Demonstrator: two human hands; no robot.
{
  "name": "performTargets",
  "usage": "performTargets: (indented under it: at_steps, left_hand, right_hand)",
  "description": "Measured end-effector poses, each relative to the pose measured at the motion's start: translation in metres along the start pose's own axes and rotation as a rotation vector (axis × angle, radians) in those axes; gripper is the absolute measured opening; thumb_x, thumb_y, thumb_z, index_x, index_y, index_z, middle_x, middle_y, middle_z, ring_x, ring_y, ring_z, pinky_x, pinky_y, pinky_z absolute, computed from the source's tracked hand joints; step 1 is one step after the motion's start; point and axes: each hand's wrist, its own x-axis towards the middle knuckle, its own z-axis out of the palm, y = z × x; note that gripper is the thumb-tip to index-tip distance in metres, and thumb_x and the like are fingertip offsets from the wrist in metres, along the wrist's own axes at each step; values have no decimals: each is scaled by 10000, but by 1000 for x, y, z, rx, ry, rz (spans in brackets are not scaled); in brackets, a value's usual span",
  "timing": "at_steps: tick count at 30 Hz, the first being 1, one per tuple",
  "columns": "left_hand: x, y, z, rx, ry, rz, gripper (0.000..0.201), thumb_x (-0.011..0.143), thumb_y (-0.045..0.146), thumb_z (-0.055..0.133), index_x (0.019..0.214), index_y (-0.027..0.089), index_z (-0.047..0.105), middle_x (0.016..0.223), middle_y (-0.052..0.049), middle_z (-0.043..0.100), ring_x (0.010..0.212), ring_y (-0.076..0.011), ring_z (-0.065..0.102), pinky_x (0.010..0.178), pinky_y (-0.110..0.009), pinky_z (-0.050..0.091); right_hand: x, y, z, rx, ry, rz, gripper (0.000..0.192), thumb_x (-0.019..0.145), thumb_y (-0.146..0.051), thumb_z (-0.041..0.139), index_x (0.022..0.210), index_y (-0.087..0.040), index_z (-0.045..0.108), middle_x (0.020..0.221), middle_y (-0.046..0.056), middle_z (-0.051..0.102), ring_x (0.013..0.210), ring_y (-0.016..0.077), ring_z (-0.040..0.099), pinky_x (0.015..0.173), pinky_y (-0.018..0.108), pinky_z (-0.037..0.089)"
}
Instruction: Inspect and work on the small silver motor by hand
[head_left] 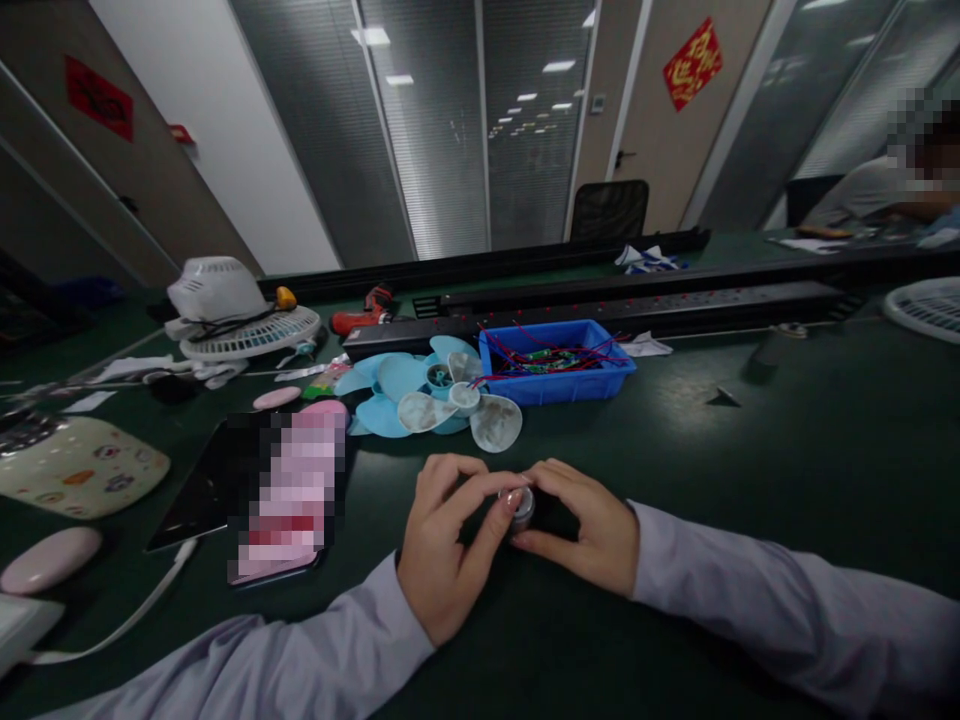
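Observation:
Low over the dark green table, my left hand (450, 535) and my right hand (589, 525) meet around a small grey metal cylinder (524, 512). The left thumb and index finger pinch at its top. On the other side, the right thumb and fingers curve round it, with the fingertips against it. My fingers cover much of the cylinder, so its exact kind does not show. Just beyond the hands lie several light blue fan blades (397, 378) and a greyish white fan blade (496, 423).
A blue bin (559, 390) holds wires and small circuit boards. On the left are a phone (292, 500), a black tablet (199, 490), a white fan (251, 330) and a red drill (364, 315). A pointed metal piece (724, 397) lies right. Another person (862, 190) sits far right.

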Motion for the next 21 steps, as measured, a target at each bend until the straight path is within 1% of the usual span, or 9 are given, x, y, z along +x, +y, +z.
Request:
performTargets:
  at_steps: [3, 8, 10, 15, 21]
  left_hand:
    - [0, 1, -2, 6, -17, -10, 218, 896, 182, 518, 1037, 245, 671, 915, -42, 552, 905, -188, 505, 795, -339, 425]
    - [0, 0, -6, 31, -27, -29, 287, 923, 192, 458, 1101, 266, 670, 938, -51, 560, 908, -191, 500, 776, -336, 438]
    - [-1, -1, -6, 39, -30, -22, 304, 926, 198, 447, 1120, 286, 664, 946, -50, 567, 913, -194, 500, 775, -338, 439]
    - [-1, -3, -4, 31, 6, -10, 300, 924, 223, 451, 1110, 308, 670, 973, -48, 579, 943, -203, 495, 767, -337, 428]
    - [-1, -2, -5, 36, -36, -11, 305, 912, 212, 481, 1142, 325, 648, 1033, -48, 585, 998, -211, 486, 770, -337, 431]
  right_hand:
    - [0, 1, 0, 4, -3, -6, 292, 789, -272, 687, 1046, -176, 584, 934, 53, 633, 865, 202, 562, 777, 350, 437]
    - [0, 1, 0, -2, -13, -4, 325, 782, -273, 698, 1074, -182, 588, 937, 52, 637, 863, 203, 559, 767, 345, 443]
    - [0, 1, -1, -20, -18, 7, 316, 786, -287, 692, 1068, -183, 591, 923, 51, 632, 848, 202, 554, 752, 344, 443]
    - [-1, 1, 0, -25, 3, -2, 271, 787, -272, 691, 1013, -166, 586, 887, 47, 617, 829, 196, 545, 735, 335, 440]
    - [0, 1, 1, -28, 10, -9, 238, 792, -285, 687, 969, -171, 576, 864, 40, 604, 809, 191, 542, 720, 331, 441]
